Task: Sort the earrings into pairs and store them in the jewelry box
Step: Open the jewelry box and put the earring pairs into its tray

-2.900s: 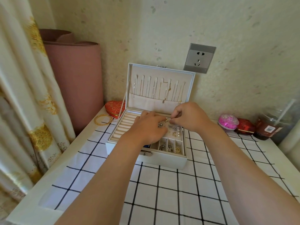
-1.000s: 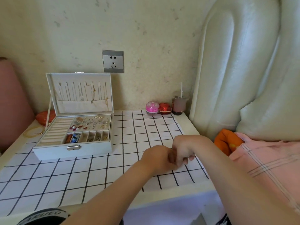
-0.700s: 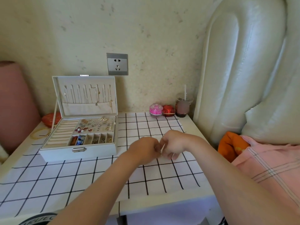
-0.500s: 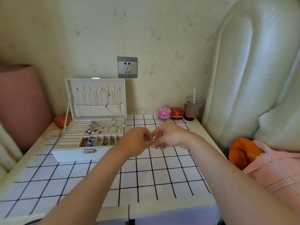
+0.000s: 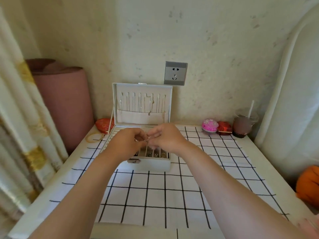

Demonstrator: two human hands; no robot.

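At the table's left edge, past the curtain point(image 5: 25, 135) and the pink roll point(image 5: 65, 104), a red pouch point(image 5: 103, 124) and a gold bangle point(image 5: 95, 137) lie just beside the box point(image 5: 155, 165), whose lid stands open against the wall. Half a second ago your hands were working out over the checked cloth point(image 5: 155, 195), to the right of the box; now you have carried them back, and both hover above its tray. Your left hand point(image 5: 127, 144) has its fingers curled in, thumb and forefinger pinching a small metal earring point(image 5: 146, 139). Your right hand point(image 5: 165, 138) meets it fingertip to fingertip, thumb and forefinger pinching the same piece, the other fingers loosely bent. The earring sits in the air between the two hands, above the box and not yet in it; it is too small to tell whether you hold one piece or a matched two. The move back suggests the fiddling away from the box is finished and this piece is ready to go in, so what remains is to choose its spot and lower it without snagging its neighbours. Farther right, two small cases point(image 5: 209, 127) and a cup point(image 5: 243, 125) stand by the wall, well apart from your hands.
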